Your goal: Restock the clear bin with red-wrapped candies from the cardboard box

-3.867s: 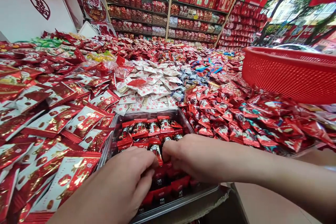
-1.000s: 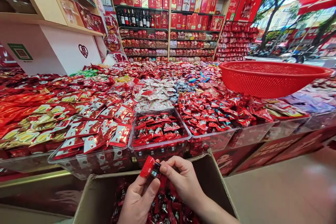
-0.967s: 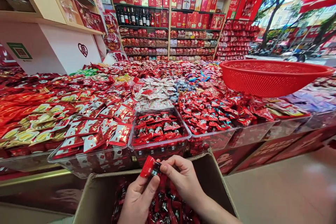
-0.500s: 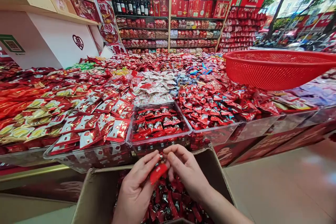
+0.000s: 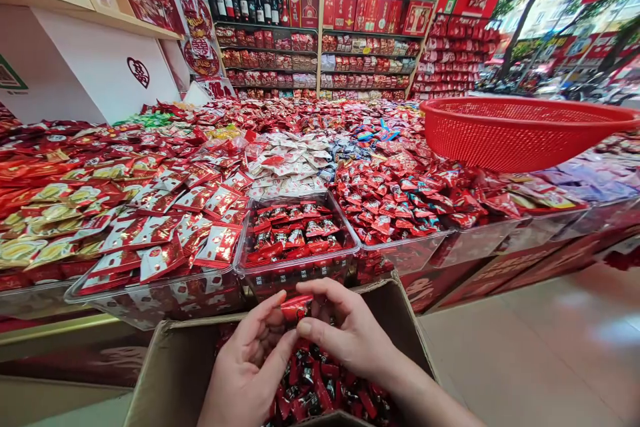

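Packet (image 5: pixel 296 309) pinched between right fingers (image 5: pixel 327 289); left fingers (image 5: pixel 261 317) half-curled just beside, contact unclear.

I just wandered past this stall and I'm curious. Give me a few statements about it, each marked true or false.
1. A small red packet is between the left hand and right hand. True.
2. The red basket is on the person's left. False: it is on their right.
3. The cardboard box is empty. False: wrapped pieces lie inside.
4. White packets lie just behind the clear tray nearest the hands. True.
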Demonstrator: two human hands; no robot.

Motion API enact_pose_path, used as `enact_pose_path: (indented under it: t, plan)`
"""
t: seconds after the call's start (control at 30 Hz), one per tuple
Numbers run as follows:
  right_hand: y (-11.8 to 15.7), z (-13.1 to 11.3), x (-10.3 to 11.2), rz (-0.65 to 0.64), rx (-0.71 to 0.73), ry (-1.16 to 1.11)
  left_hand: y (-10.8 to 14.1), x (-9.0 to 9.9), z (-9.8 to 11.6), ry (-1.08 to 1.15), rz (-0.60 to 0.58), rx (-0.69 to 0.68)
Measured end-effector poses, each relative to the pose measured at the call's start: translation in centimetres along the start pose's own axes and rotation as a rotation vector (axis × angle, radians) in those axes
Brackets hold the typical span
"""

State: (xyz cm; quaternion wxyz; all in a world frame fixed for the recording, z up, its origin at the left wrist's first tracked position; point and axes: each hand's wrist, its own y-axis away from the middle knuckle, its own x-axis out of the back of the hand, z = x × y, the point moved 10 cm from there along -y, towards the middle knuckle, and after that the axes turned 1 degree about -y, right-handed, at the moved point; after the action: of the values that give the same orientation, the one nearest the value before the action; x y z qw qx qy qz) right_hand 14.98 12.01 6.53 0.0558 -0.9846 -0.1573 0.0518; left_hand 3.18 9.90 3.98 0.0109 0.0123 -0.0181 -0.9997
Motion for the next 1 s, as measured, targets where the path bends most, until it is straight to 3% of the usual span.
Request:
enact_pose_path:
  t: [0.07,0.2,0.3,0.37,0.47,0.53,0.63,0.7,0.77,0.87,1.0]
  plan:
    - [-0.1,-0.2,0.2,-0.023,-0.025,0.063,-0.1,-0.5,0.3,-0.012,-0.051,-0.010]
    - [-0.3,-0.2,1.0,0.021,-0.111,-0.067,-0.2,-1.1,0.6,-0.004,-0.088,0.017]
    - [0.0,-0.7,0.8,-0.012,-0.099,0.005,0.0,-0.7,1.0,-0.149,-0.073,-0.008]
    - [0.5,-1.6,-0.1,-0.119,-0.017,0.196,0.4,-0.9,1.7,-0.339,-0.110,-0.105]
    - [1.6,-2.8,-1.4,-0.257,0.112,0.517,1.4,-2.4,2.6,-0.588,-0.262,-0.292]
    - [2.3,-3.2,-2.1,-0.355,0.137,0.640,2.0,-3.3,3.4,-0.674,-0.343,-0.402]
    - [2.4,-4.8,-1.6,-0.449,0.176,0.777,1.6,-3.9,6.3,-0.744,-0.355,-0.564]
    - [1.1,-7.1,0.3,-0.371,0.237,0.850,0.1,-4.0,9.2,-0.793,-0.290,-0.644]
    - [-1.1,-9.6,3.1,-0.198,0.292,0.878,-2.7,-4.6,11.5,-0.899,-0.240,-0.653]
    - [-4.8,-11.1,6.5,-0.011,0.282,0.928,-7.7,-7.1,11.0,-1.207,-0.366,-0.497]
    - [-8.4,-9.6,6.6,-0.034,0.266,1.105,-12.2,-9.6,8.1,-1.368,-0.510,-0.299]
